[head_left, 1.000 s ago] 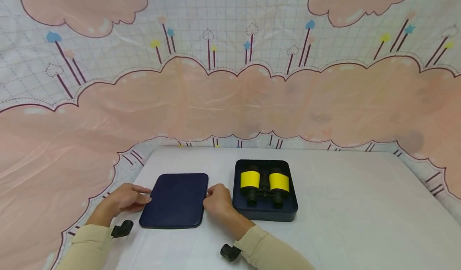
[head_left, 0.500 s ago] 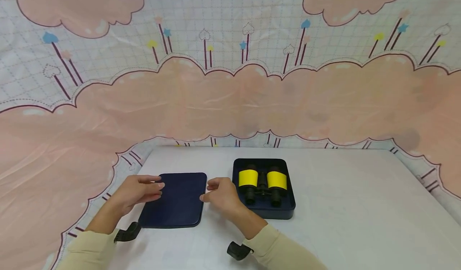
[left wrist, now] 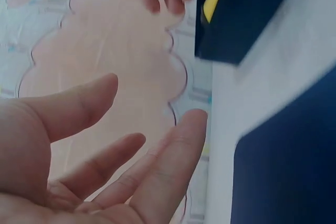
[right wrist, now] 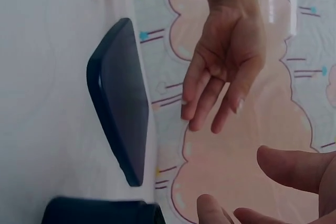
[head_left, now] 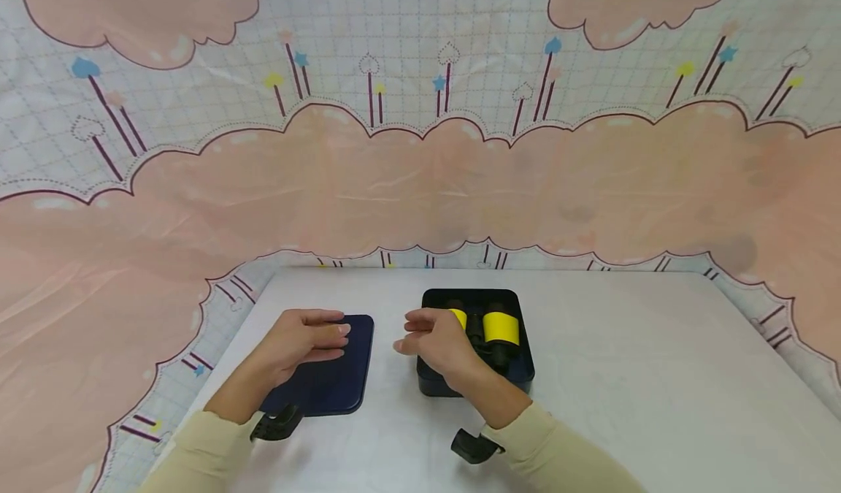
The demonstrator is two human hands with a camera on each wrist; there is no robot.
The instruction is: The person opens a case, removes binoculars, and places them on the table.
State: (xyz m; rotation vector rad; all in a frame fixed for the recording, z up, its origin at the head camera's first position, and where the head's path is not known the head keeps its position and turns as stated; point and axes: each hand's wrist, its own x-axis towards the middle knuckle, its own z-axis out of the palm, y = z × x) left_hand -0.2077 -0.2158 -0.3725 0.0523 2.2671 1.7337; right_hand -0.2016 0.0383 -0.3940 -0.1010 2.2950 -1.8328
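Note:
Yellow-and-black binoculars [head_left: 501, 329] lie in an uncovered dark blue box [head_left: 434, 383] in the head view. To its left, flat on the table, is a matching dark blue lid [head_left: 355, 376]. My left hand [head_left: 298, 343] hovers over the lid and hides its left part. Its fingers are spread and hold nothing, as the left wrist view shows. Over the left side of the box is my right hand [head_left: 443, 339], covering one barrel of the binoculars. The right wrist view shows its thumb [right wrist: 294, 169] and fingers apart, with nothing between them.
A white table [head_left: 617, 376] carries the box and lid. Behind it hangs a printed curtain [head_left: 420, 179] with pink clouds. Small black cameras [head_left: 476, 445] are strapped at both wrists.
Both hands have come off the sides of the lid, risen and shifted right. The left is now above the lid, the right above the box. Lid and box stay where they were.

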